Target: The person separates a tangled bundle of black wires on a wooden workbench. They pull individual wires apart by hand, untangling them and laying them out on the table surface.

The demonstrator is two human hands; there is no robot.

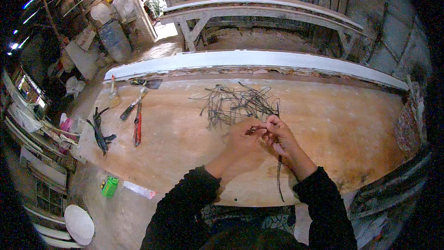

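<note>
Over the wooden tabletop [323, 125] my two hands meet, fingers pressed together. My left hand [245, 136] is pinched on a thin dark cord, partly hidden between the fingers. Touching it, my right hand [283, 141] grips the same cord. A tail of this dark cord [279, 180] hangs below the right hand toward the near table edge. Just beyond my hands lies a loose tangle of thin black cords [236, 102].
On the table's left lie a red utility knife [138, 125], a scraper with a dark handle [134, 103], another scraper [151, 84] and black strips [98, 132]. A long white-topped board [259, 59] runs along the far edge, with a bench [263, 14] behind. A green box [110, 187] is on the floor.
</note>
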